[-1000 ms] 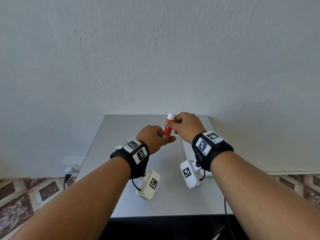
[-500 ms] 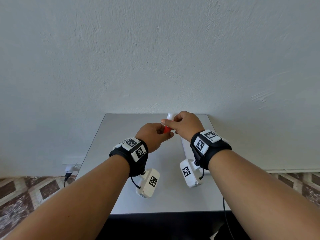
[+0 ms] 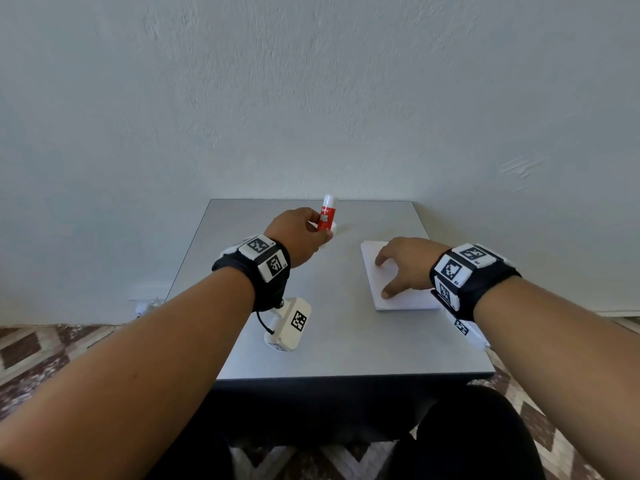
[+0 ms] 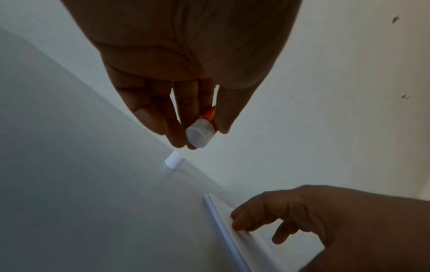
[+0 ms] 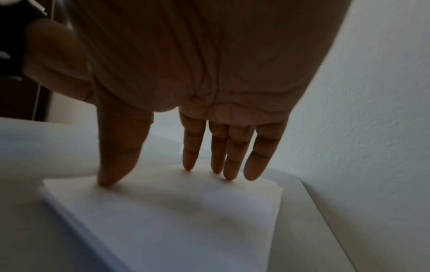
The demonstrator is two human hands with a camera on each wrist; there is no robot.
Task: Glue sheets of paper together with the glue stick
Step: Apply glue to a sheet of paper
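- The red-labelled plastic glue stick (image 3: 326, 216) is held nearly upright above the far middle of the flat grey square table (image 3: 263, 271), gripped near its base by the curled fingers and thumb of the left hand (image 3: 297, 233).
- In the left wrist view, a white end of the stick points toward the camera between the fingertips, and a small white cylindrical cap (image 4: 173, 161) lies apart on the table near the wall; from this it is judged that the stick is already uncapped.
- The thin stack of white paper sheets (image 3: 398, 292) lies flat on the right half of the table, well apart from the glue stick.
- The right hand (image 3: 405, 265) is spread on the stack, fingers straight and fingertips (image 5: 229, 176) pressed onto the top sheet; nothing is grasped by it.
- The step in hand is judged to be the steadying or selecting of a sheet before glue is applied; no glue is seen on the paper yet.
- For the next move, the stick would need to be tipped over and carried across to the stack, while the top sheet is kept pinned so that it is not dragged.
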